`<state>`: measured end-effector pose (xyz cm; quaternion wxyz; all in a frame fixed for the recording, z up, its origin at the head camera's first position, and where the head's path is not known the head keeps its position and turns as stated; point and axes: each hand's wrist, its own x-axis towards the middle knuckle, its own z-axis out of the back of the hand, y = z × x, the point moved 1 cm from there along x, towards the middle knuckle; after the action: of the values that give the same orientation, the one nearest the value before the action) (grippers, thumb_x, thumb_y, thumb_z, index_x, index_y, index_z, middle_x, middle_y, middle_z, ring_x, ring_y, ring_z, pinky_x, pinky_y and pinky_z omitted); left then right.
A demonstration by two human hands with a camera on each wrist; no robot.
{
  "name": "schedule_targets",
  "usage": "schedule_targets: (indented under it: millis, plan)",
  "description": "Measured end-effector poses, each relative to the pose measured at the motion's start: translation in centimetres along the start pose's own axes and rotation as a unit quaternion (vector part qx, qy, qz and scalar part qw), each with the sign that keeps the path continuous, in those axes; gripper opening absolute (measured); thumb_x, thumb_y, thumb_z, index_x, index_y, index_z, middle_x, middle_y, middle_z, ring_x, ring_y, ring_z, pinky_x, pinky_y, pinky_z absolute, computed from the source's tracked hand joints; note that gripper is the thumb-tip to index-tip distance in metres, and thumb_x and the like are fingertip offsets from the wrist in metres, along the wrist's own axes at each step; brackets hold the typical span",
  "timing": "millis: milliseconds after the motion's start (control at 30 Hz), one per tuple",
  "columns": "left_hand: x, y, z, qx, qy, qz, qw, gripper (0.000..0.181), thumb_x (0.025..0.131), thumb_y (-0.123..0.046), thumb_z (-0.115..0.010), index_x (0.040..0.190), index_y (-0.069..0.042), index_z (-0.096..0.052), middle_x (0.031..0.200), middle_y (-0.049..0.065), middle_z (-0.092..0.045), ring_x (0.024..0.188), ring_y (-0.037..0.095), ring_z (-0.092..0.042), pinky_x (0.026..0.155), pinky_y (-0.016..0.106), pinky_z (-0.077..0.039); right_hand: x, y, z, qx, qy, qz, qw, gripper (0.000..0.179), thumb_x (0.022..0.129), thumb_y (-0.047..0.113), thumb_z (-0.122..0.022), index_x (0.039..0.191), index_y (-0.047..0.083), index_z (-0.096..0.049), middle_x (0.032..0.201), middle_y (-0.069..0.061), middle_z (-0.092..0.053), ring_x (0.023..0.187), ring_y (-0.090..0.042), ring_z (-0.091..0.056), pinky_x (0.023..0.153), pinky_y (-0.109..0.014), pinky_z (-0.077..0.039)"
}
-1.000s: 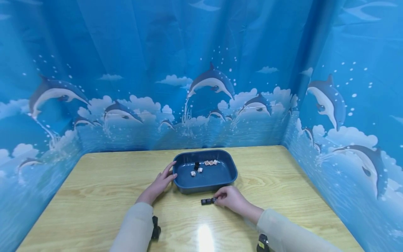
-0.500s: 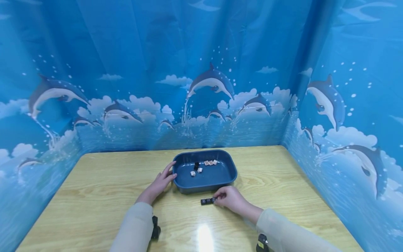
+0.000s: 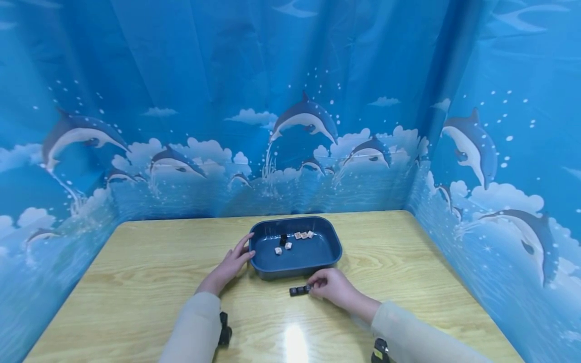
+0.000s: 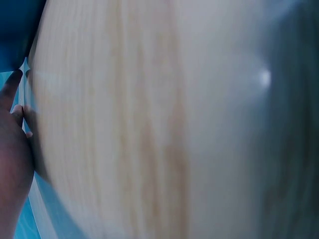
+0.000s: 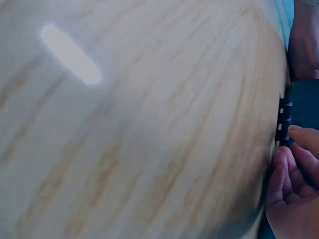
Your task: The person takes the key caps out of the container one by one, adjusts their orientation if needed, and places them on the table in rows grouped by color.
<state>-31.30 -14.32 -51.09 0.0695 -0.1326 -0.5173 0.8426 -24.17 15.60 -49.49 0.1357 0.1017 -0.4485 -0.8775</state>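
On the table just in front of the blue tray [image 3: 290, 273], a short row of small black cubes [image 3: 297, 291] lies end to end. The thumb and forefinger of my right hand [image 3: 335, 288] pinch the cube at the row's right end, partly covering it. In the right wrist view, the row [image 5: 284, 112] shows at the right side, beside the fingertips. My left hand [image 3: 231, 265] rests against the tray's left end, its fingers extended along the rim and the thumb near the front corner. Only part of this left hand [image 4: 15, 154] appears in the left wrist view.
Inside the tray are several small white cubes [image 3: 279, 250] and a black piece [image 3: 283, 239]. The wooden table [image 3: 150, 272] ends at a blue dolphin-print curtain [image 3: 218, 126] behind and at the sides.
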Motion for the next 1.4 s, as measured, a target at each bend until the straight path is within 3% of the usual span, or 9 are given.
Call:
schedule_targets:
  millis: [300,633,1100,1400]
  plan:
    - [0.0,-0.1,0.0,-0.003,0.001,-0.006,1.0000,0.059,0.104,-0.035,-0.045,0.157,-0.030,-0.018,0.152,0.024,-0.032,0.144,0.044,0.007,0.112,0.056,0.016,-0.7,1.7,1.2,0.003,0.034,0.006,0.9994,0.019,0.079,0.006,-0.078,0.098,0.004,-0.074,0.081,0.003,-0.065,0.075,-0.015,-0.059,0.062,-0.024,-0.052]
    - [-0.2,-0.2,0.0,-0.011,0.002,-0.005,0.9999,0.059,0.104,-0.034,-0.046,0.157,-0.029,-0.019,0.152,0.024,-0.032,0.142,0.047,0.014,0.110,0.061,0.016,-0.5,4.8,2.6,0.025,0.065,0.029,0.9972,0.019,0.084,0.003,-0.073,0.102,-0.003,-0.072,0.085,0.001,-0.069,0.075,-0.014,-0.061,0.064,-0.025,-0.054]
    - [-0.1,-0.1,0.1,-0.001,-0.002,0.003,1.0000,0.060,0.103,-0.037,-0.045,0.156,-0.032,-0.018,0.153,0.022,-0.031,0.143,0.046,0.013,0.110,0.061,0.015,3.0,7.1,4.3,0.032,0.043,0.036,0.9979,0.015,0.088,0.004,-0.070,0.102,0.003,-0.074,0.086,-0.001,-0.069,0.080,-0.016,-0.066,0.070,-0.030,-0.056]
    - [-0.1,0.1,0.0,-0.003,-0.005,0.009,0.9999,0.061,0.102,-0.041,-0.046,0.156,-0.035,-0.019,0.154,0.021,-0.030,0.142,0.046,0.014,0.109,0.063,0.015,5.2,7.5,4.8,0.038,0.061,0.025,0.9971,0.018,0.089,0.003,-0.068,0.106,0.003,-0.073,0.092,-0.004,-0.071,0.085,-0.017,-0.067,0.075,-0.033,-0.057]
